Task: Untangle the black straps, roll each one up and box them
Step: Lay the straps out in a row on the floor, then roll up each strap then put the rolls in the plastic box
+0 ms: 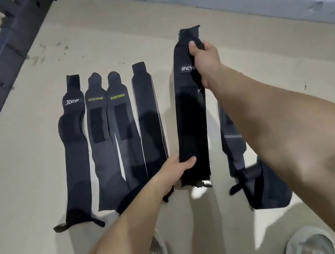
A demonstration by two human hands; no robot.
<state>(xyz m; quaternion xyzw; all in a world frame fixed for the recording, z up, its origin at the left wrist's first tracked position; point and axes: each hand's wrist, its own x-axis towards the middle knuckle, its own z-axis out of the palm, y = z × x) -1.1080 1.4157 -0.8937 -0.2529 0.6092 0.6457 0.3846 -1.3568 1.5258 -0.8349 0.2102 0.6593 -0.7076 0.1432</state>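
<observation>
- Left hand (178,167): grip closed round near end of white-labelled black strap (190,113).
- Right hand (204,59): grip closed round its far end; strap stretched straight between the hands.
- 4 flat straps (100,135) side by side on floor (31,175), left of it; 1 rumpled strap (233,139) right.

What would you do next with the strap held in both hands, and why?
Probably lay the held strap flat on the floor right of the four laid-out straps: the left hand and right hand hold it stretched straight over the gap there, and none is rolled yet.
</observation>
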